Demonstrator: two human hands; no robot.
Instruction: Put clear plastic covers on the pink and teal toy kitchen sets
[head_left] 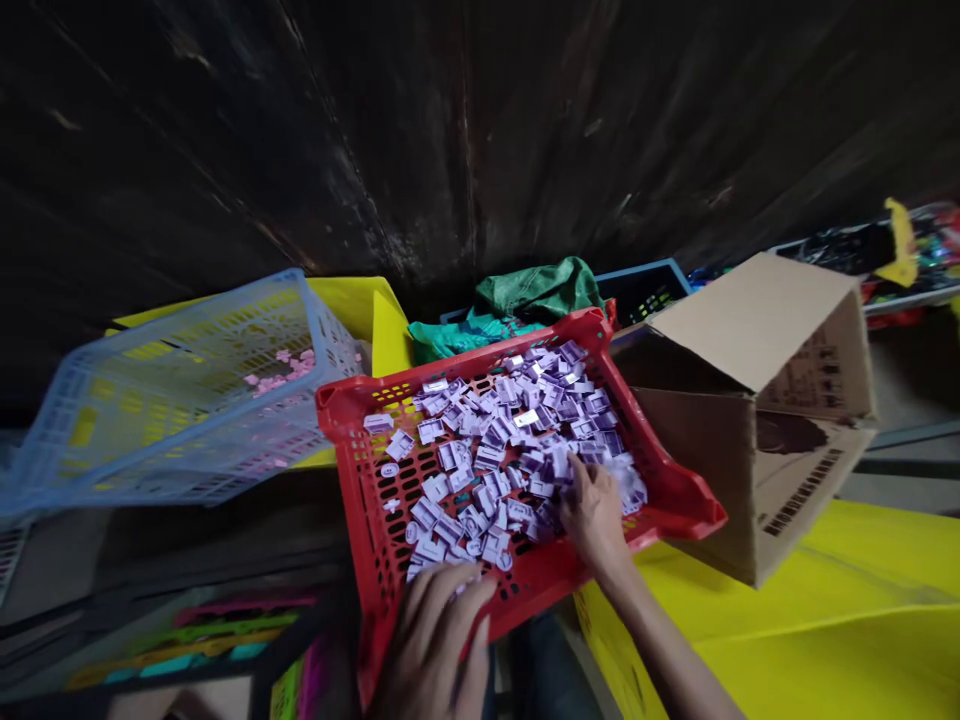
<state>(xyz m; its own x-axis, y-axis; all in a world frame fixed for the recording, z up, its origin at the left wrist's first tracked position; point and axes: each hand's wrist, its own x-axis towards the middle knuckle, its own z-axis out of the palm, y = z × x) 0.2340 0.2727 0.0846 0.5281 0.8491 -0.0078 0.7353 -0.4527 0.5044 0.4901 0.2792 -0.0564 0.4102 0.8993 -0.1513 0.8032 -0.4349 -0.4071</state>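
Observation:
Many small pale-purple plastic pieces (491, 455) lie loose in a red perforated plastic crate (517, 605), heaped thickest toward its far right. The crate sits tilted in front of me. My right hand (596, 510) reaches in over the near right side, its fingers curled down onto the purple pieces; the fingertips are partly hidden among them, and the pieces beside it are blurred. At the near left corner, my left hand (442, 640) lies over the crate's edge with its fingers apart, close to the nearest pieces.
To the left leans a translucent bluish basket (311, 345) with some pink pieces (281, 370). An open cardboard box (705, 465) stands right of the crate, above a yellow surface (847, 620). Behind are a green bag (540, 290) and a blue crate (645, 275), before a dark wall.

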